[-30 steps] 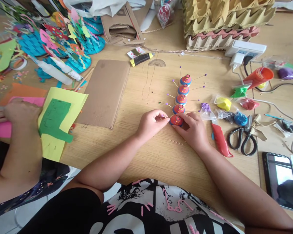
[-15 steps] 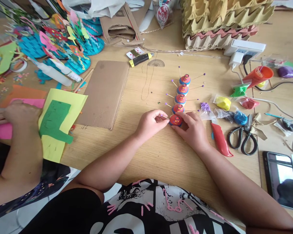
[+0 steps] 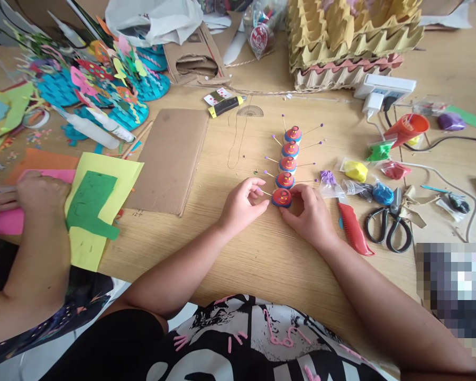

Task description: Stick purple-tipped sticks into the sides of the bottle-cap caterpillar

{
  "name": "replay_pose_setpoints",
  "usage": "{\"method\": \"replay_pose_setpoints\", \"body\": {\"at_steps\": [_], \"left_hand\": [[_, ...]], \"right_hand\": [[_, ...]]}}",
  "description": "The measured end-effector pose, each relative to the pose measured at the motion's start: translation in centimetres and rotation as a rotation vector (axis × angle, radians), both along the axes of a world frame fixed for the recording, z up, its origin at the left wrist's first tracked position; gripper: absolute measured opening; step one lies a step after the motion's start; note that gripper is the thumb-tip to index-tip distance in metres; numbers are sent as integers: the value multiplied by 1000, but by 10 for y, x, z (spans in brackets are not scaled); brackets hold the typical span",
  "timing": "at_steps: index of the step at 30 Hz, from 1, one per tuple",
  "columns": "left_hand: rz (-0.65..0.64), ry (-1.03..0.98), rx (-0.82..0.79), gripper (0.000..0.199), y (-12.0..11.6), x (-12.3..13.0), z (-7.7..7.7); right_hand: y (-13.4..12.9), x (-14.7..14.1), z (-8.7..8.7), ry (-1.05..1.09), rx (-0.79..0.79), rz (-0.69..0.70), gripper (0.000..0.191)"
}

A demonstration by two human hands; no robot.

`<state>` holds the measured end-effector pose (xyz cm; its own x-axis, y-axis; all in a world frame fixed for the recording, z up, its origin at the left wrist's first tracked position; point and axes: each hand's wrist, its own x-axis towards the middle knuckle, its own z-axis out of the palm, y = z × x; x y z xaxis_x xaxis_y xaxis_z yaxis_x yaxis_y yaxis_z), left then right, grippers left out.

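Note:
Several small red and blue figures with yellow faces stand in a line on the table. Most have thin sticks with purple tips poking out at both sides. At the near end is the nearest figure (image 3: 281, 198), with one purple-tipped stick at its left. My left hand (image 3: 244, 206) is beside that stick, fingers apart and holding nothing. With thumb and fingers, my right hand (image 3: 311, 214) grips the right side of the nearest figure. Just beyond it stands the second figure (image 3: 285, 180).
Right of my hands lie a red-handled knife (image 3: 355, 227), black scissors (image 3: 391, 225) and bagged clay (image 3: 356, 170). A cardboard sheet (image 3: 170, 159) is at left. Another person's hand (image 3: 43, 198) rests near yellow paper (image 3: 89, 248). Egg trays (image 3: 353, 53) are stacked behind.
My left hand's fingers have opened and come off the purple-tipped stick, which stays at the nearest figure's left side. The view has shifted slightly.

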<state>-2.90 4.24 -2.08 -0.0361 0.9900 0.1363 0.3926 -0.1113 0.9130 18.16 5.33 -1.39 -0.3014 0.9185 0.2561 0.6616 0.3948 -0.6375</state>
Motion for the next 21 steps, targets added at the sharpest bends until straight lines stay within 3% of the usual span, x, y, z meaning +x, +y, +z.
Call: {"method": "replay_pose_setpoints", "body": {"at_steps": [7, 11, 13, 16, 21], "left_hand": [[62, -125, -11, 47, -5, 5, 0], [148, -153, 73, 32, -11, 7, 4], [82, -18, 172, 20, -15, 8, 9], [-99, 335, 273, 5, -20, 8, 17], [-204, 594, 236, 16, -22, 9, 18]], "right_hand": [[4, 2, -5, 57, -15, -68, 29], [6, 2, -3, 68, -31, -43, 34], [6, 2, -2, 72, -36, -12, 36], [4, 2, 1, 97, -27, 5, 28], [-1, 5, 6, 55, 52, 33, 17]]}}
